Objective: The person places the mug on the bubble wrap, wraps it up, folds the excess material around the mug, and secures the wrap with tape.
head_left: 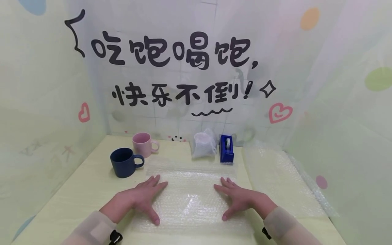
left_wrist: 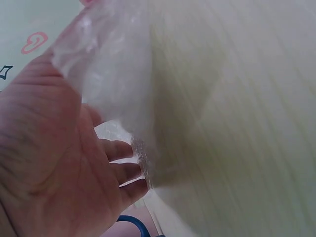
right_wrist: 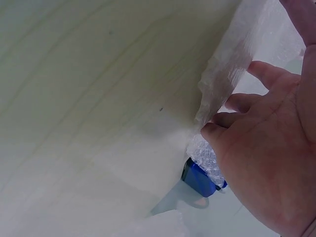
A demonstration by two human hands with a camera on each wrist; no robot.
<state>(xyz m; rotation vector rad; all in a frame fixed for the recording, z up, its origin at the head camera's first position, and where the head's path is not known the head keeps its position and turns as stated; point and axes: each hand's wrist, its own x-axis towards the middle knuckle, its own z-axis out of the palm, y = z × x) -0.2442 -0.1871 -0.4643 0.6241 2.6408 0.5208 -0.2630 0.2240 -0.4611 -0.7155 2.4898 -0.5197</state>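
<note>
A sheet of clear bubble wrap [head_left: 190, 200] lies flat on the table in the head view. On its left side rests my left hand [head_left: 145, 197], fingers spread; my right hand [head_left: 237, 197] rests on its right side in the same way. In the left wrist view the wrap's edge [left_wrist: 118, 64] stands up off the table beside my left hand [left_wrist: 64, 158] and its fingertips. The right wrist view has my right hand [right_wrist: 271, 133] with its fingertips against the wrap's edge [right_wrist: 227, 69]. Neither hand is curled round anything.
A dark blue mug [head_left: 123, 165] and a pink mug [head_left: 142, 145] stand at the back left. Behind the sheet are a white wrapped object [head_left: 204, 145] and a blue tape dispenser [head_left: 226, 149]. More bubble wrap [head_left: 278, 180] lies along the table's right side.
</note>
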